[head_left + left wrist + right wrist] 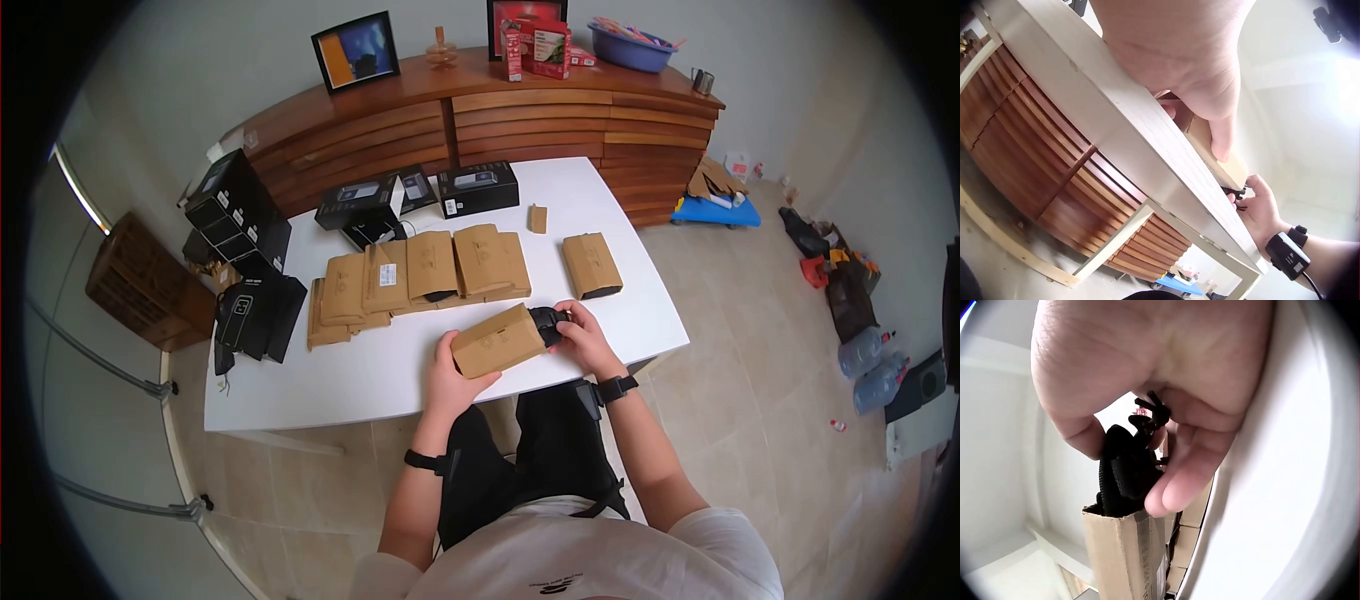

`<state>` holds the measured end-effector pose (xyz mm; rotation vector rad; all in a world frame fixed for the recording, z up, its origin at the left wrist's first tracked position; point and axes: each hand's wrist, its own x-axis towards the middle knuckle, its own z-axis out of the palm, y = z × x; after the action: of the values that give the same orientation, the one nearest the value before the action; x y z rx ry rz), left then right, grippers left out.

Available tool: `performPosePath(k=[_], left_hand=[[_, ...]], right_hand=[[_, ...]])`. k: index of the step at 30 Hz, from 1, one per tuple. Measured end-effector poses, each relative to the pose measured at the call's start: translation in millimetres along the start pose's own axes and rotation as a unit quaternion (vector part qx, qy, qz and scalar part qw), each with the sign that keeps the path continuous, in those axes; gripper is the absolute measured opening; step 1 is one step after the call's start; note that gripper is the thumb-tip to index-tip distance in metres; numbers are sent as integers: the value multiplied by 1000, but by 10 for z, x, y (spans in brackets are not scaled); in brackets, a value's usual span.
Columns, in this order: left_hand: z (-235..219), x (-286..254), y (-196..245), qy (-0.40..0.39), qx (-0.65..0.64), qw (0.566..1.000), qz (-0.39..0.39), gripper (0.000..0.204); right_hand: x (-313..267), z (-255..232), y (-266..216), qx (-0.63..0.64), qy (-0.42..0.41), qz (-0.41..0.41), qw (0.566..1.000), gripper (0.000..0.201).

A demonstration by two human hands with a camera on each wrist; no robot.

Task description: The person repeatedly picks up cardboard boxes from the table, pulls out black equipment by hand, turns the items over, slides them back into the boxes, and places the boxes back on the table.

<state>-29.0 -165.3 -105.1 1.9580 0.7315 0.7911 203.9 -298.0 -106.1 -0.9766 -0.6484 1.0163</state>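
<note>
Near the front edge of the white table, my left hand [455, 382] grips a brown cardboard box [495, 343] by its left end, thumb along the near side. From the box's open right end sticks out a black strapped item [1127, 472] with a buckle-like piece, its lower part hidden inside. My right hand [588, 345] holds this black item between thumb and fingers, right at the box opening. Seen from the left wrist, the box [1225, 162] is tilted just over the table edge.
Behind the hands lie several similar cardboard boxes [408, 272] in overlapping rows. Another box [592, 265] and a small cardboard piece [538, 219] are to the right. Black boxes [238, 218] are stacked at the left, with more black boxes [479, 190] at the back.
</note>
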Motion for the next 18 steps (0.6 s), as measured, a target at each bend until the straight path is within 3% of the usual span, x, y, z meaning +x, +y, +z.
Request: performPosePath(k=[10,18], left_hand=[[30,-5,-141,2,-12,1000,-15,93],[69,0,-212,-10,-27,999,-14,94]], right_hand=[[-18,90,0,-103,40,-8,994,44],[37,-35,50,-30,21,-4,999,40]])
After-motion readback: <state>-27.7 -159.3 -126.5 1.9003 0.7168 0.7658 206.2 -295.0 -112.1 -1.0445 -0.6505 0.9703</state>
